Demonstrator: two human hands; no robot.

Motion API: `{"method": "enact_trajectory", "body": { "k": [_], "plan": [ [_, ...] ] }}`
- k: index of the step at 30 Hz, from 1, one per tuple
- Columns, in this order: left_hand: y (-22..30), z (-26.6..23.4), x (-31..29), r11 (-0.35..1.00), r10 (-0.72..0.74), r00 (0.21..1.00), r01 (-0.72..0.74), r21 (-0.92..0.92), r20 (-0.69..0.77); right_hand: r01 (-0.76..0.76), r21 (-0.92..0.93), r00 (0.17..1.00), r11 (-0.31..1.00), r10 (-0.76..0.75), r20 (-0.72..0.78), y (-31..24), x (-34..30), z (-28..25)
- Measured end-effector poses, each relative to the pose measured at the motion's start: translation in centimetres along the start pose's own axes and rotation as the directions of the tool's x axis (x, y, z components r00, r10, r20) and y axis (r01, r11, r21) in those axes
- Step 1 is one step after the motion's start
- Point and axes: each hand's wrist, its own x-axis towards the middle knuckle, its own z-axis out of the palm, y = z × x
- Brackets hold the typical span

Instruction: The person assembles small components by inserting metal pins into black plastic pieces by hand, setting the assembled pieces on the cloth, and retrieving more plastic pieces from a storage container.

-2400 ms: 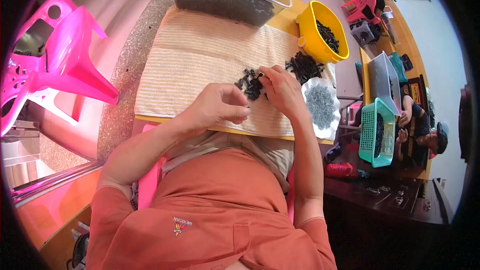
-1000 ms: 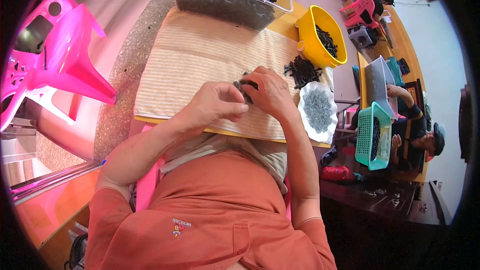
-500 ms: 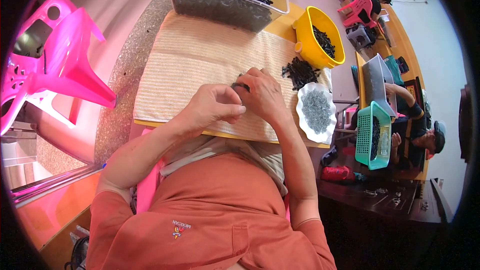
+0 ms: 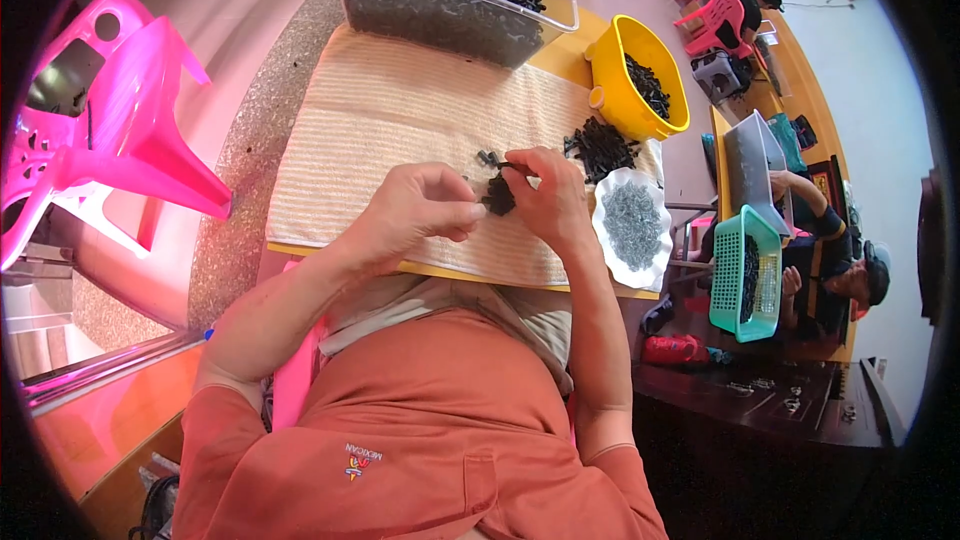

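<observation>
My left hand (image 4: 415, 212) hovers over the striped towel (image 4: 390, 100), thumb and forefinger pinched together; anything between them is too small to make out. Across from it, my right hand (image 4: 553, 198) has its fingertips closed on a small black plastic piece (image 4: 509, 168). Below those fingertips lies a little heap of black pieces (image 4: 498, 196), partly covered by the hand. Some tiny greyish parts (image 4: 488, 157) rest just beyond it. To the right are a larger pile of black pieces (image 4: 602, 148) and a white scalloped dish (image 4: 634, 275) of small clear parts.
At the table's far side stands a clear bin (image 4: 440, 25) full of black pieces. A yellow tub (image 4: 610, 70) with more of them is at the far right. A pink chair (image 4: 140, 120) is on the left. Another person sits at right near a green basket (image 4: 735, 285).
My right hand has drawn back slightly to the right, uncovering the small black heap and greyish parts; a black piece now shows at its fingertips. My left hand has barely moved.
</observation>
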Motion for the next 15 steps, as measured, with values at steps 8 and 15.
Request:
{"method": "enact_trajectory", "body": {
  "k": [8,15],
  "plan": [
    [-0.1,-0.4,0.2,1.0,0.013,1.0,-0.014,0.01,0.003,0.006,0.043,0.998,0.999,-0.003,-0.061,0.1,-0.8,-0.3],
    [0.6,-0.2,0.1,1.0,-0.003,0.999,0.004,0.022,-0.048,-0.045,0.15,0.99,0.988,0.064,-0.127,1.3,-1.6,-0.8]
  ]
}}
